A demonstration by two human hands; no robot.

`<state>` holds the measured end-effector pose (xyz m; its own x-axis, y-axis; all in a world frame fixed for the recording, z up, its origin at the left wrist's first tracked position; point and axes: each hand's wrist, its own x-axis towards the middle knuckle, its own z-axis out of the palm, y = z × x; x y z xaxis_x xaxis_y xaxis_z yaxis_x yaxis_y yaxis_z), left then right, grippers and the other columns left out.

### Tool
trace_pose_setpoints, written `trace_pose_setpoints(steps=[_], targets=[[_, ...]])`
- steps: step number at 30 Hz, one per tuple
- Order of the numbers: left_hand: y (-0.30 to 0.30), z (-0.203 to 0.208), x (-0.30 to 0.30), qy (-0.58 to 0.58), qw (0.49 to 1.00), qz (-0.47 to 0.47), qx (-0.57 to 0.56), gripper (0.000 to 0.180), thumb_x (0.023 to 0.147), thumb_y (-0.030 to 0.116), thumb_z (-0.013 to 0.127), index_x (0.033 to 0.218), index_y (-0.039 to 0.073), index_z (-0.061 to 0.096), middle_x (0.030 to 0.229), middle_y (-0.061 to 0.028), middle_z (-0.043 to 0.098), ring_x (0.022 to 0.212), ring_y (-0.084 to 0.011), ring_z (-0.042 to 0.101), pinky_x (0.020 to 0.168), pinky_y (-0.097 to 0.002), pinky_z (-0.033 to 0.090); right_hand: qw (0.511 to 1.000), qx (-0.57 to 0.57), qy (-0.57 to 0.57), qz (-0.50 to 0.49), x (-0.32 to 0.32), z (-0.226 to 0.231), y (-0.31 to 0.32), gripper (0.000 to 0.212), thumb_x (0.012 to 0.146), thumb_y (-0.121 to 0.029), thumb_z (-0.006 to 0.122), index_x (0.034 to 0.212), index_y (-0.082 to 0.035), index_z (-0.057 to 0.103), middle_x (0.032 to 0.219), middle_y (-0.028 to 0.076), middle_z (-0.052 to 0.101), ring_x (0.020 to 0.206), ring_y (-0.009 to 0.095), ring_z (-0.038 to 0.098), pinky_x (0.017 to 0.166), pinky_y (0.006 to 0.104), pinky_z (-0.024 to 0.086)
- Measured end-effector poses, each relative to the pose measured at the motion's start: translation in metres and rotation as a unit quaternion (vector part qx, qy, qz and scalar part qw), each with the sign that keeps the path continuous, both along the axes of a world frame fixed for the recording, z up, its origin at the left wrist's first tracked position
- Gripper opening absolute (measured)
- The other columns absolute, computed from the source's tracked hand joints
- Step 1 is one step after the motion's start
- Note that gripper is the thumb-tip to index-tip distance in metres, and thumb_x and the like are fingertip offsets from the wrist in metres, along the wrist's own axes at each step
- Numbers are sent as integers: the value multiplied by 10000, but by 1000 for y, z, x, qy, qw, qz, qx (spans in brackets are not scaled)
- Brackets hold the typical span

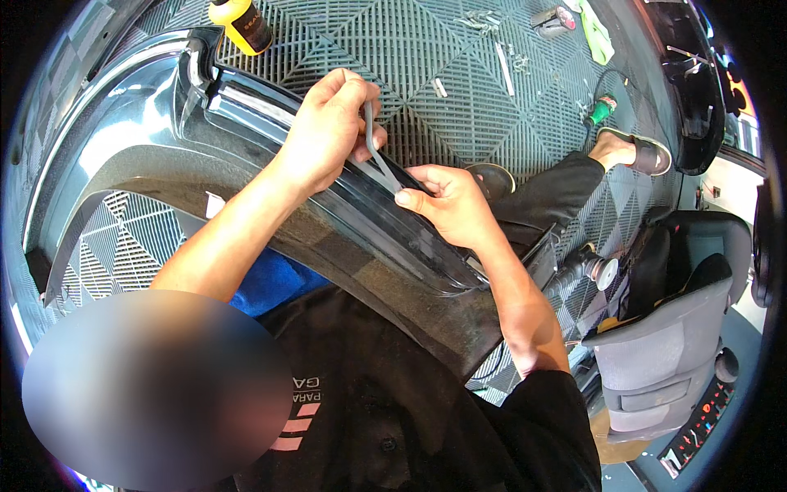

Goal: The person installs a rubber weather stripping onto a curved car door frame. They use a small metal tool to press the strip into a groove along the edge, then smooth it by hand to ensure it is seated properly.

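A glossy black car bumper (344, 201) lies across my lap, its curved end toward the far left. My left hand (324, 123) is closed above its upper edge, pinching one end of a thin grey flexible strip (370, 135). From there the strip runs down in a bend to my right hand (447, 201). The right thumb and fingers close on the strip's lower part, right at the bumper's edge. Whether that part is stuck to the bumper I cannot tell.
Beyond the bumper, a yellow bottle (244, 29) stands on the grid-tile floor, with a can (553, 20), a light green cloth (597, 34), a green bottle (603, 109) and small scraps (440, 88). My sandalled foot (615, 150) stretches right. A grey car seat (656, 369) stands at right; blue cloth (275, 283) lies under the bumper.
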<state>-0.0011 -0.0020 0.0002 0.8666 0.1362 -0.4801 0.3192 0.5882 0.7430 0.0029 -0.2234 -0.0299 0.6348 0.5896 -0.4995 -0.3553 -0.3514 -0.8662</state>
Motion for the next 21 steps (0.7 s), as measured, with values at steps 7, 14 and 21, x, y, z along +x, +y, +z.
trace_pose_setpoints(steps=[7, 14, 21], targets=[[1, -3, -12, -92, 906, -105, 400, 165, 974, 148, 656, 986, 55, 520, 723, -30, 524, 581, -143, 507, 525, -319, 425, 962, -192, -193, 35, 7, 8, 20, 623, 1008, -558, 640, 923, 59, 673, 698, 238, 612, 663, 208, 587, 694, 428, 521], [10, 28, -25, -153, 666, -400, 611, 361, 851, 308, 829, 951, 14, 645, 799, -172, 695, 793, -398, 704, 693, -485, 546, 997, -41, -71, 11, 12, 4, 2, 633, 1081, -523, 523, 1283, 60, 668, 1166, 165, 736, 1113, 213, 664, 1010, 362, 502], [34, 32, 11, -187, 625, -557, 514, 301, 890, 324, 754, 858, 24, 742, 781, -181, 723, 815, -393, 718, 719, -493, 541, 986, -28, -83, 140, 18, 13, 6, 632, 994, -180, 712, 1509, 85, 458, 1513, 224, 566, 1396, 236, 543, 1158, 355, 425]])
